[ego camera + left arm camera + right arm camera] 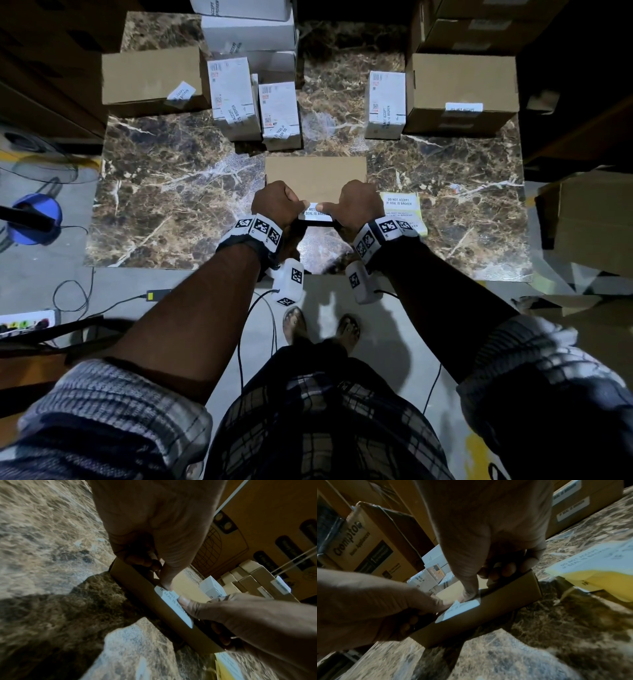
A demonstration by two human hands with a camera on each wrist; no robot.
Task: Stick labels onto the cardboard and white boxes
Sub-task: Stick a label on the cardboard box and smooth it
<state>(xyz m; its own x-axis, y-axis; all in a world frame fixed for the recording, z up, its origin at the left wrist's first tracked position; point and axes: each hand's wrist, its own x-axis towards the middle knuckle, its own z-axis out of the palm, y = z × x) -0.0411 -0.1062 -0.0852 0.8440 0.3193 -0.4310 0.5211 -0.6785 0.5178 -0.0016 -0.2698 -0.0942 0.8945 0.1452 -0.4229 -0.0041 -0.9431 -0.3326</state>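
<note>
Label (317, 213) "IF SEAL IS BROKEN" | thumbs pressing | cardboard box (315, 174)

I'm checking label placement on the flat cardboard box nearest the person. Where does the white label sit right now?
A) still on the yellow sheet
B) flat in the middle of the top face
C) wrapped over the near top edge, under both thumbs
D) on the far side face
C: the white label folds over the cardboard box near edge, with the left hand and right hand thumbs pressing it.

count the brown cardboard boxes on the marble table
3: one cardboard box back left, one back right, one at centre getting its label. The stack far back right may be on it too.
</note>
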